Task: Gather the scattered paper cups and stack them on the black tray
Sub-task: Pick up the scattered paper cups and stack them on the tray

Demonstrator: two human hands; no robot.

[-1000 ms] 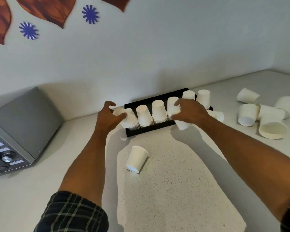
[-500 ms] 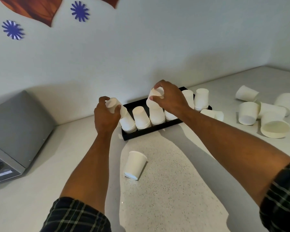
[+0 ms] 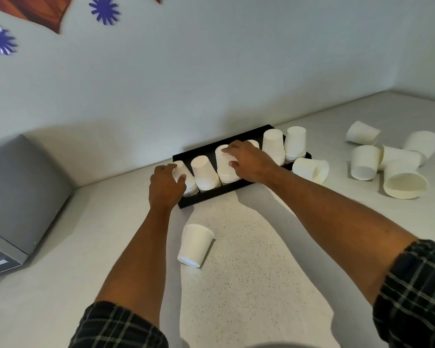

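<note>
While both hands sit on the black tray (image 3: 232,190) at twelve o'clock, I see my left hand (image 3: 165,187) gripping the end stack (image 3: 185,180), my right hand (image 3: 249,160) clasping the third stack (image 3: 225,167); loose cups (image 3: 387,159) lie at two o'clock.

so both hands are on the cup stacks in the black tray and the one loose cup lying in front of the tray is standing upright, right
Not quite. Both hands, left and right, are on the cup stacks in the black tray, but the loose cup in front of the tray is not upright: the head view shows it tipped over on its side on the counter.
</note>
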